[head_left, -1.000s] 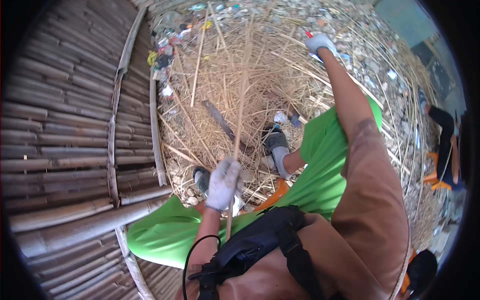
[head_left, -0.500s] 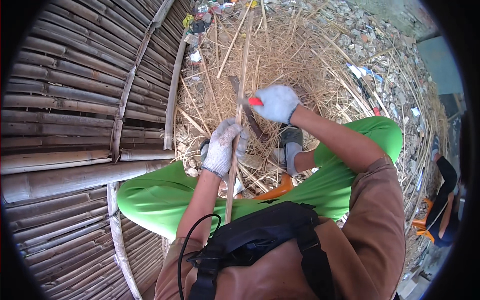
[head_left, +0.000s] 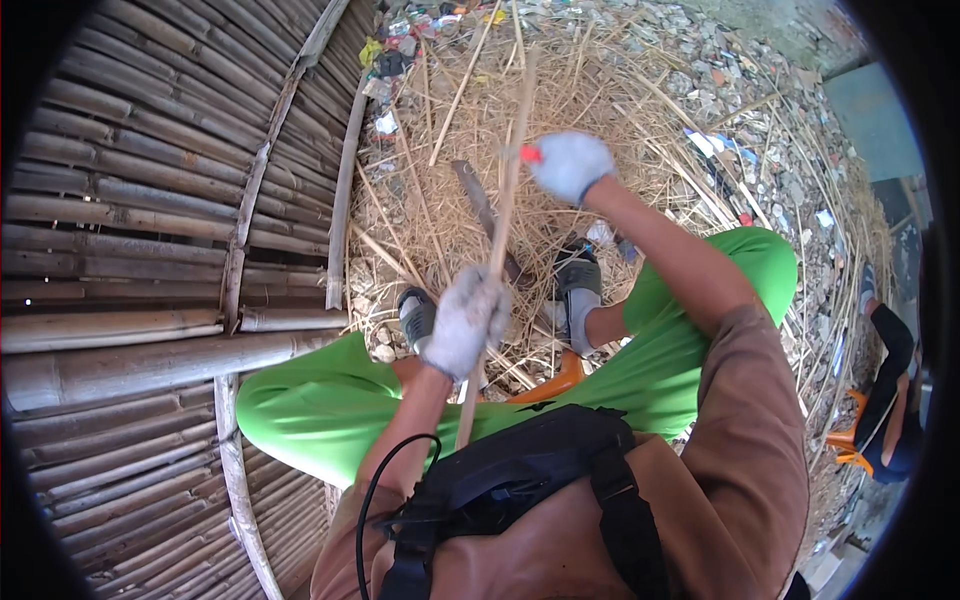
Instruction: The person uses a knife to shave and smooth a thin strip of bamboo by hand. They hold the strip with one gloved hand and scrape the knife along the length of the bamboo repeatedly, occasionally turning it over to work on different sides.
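Observation:
My left hand (head_left: 462, 320), in a whitish knit glove, is closed around a long, thin bamboo strip (head_left: 514, 190). The strip runs from my lap up and away over the ground, its upper part smeared by motion. In my gloved right hand (head_left: 572, 166) is a red-handled knife (head_left: 531, 154); only the red end shows clearly, right beside the strip, and the blade is blurred. A flat dark brown piece of wood (head_left: 474, 192) lies on the ground behind the strip, beyond my left hand.
On the left stands a bamboo-pole wall (head_left: 130, 210). Shavings and straw (head_left: 590, 100) cover the ground ahead, with rubble and litter to the right. My shoes (head_left: 578, 270) are beneath my hands, by an orange seat (head_left: 555, 380). Another person (head_left: 888, 400) sits at far right.
My right hand with the knife has moved up and slightly right, farther along the strip. The strip's upper end has swung right, and my left hand has shifted slightly right and lower.

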`<state>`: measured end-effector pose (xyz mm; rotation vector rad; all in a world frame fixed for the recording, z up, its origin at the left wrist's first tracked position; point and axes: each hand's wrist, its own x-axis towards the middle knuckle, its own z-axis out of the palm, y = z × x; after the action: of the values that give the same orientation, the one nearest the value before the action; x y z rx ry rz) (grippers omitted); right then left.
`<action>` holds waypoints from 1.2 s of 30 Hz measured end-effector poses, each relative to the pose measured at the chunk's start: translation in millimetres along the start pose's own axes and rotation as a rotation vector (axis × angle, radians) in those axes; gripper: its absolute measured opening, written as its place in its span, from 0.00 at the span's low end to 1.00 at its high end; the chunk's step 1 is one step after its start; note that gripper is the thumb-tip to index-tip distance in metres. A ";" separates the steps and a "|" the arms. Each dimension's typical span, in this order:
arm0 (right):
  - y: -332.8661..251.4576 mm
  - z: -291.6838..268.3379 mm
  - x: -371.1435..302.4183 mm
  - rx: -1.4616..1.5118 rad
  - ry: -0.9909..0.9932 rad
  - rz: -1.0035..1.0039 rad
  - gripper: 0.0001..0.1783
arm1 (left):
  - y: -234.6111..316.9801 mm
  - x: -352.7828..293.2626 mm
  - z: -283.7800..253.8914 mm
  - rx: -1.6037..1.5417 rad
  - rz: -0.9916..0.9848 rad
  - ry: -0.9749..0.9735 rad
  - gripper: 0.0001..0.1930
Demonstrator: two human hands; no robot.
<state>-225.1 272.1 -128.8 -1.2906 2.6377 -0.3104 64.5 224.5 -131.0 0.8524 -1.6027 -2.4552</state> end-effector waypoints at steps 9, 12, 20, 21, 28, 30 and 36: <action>-32.9 11.5 -56.5 -0.027 -0.210 -0.235 0.21 | -0.8 17.4 -3.2 0.050 0.013 0.106 0.06; -37.6 16.4 -61.7 -0.030 -0.225 -0.173 0.21 | -2.1 14.5 -3.3 0.069 -0.002 0.102 0.06; -34.2 -2.2 -55.2 -0.002 -0.266 -0.196 0.19 | -4.2 7.2 -0.5 0.095 0.019 0.124 0.06; -39.0 7.4 -67.1 0.009 -0.246 -0.262 0.18 | -1.8 10.1 -3.9 0.134 0.021 0.123 0.05; -30.9 19.3 -50.2 -0.075 -0.162 -0.279 0.14 | -6.7 7.7 -5.8 0.143 0.038 0.118 0.05; -28.8 22.3 -47.6 -0.050 -0.116 -0.292 0.14 | -6.6 9.7 -5.6 0.121 0.037 0.125 0.06; -22.8 23.1 -37.1 -0.055 -0.083 -0.277 0.14 | 0.6 10.7 -2.7 0.135 0.035 0.132 0.08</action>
<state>-179.4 285.5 -142.1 -1.6517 2.4146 -0.2192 56.7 218.2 -135.5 0.9738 -1.7350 -2.2372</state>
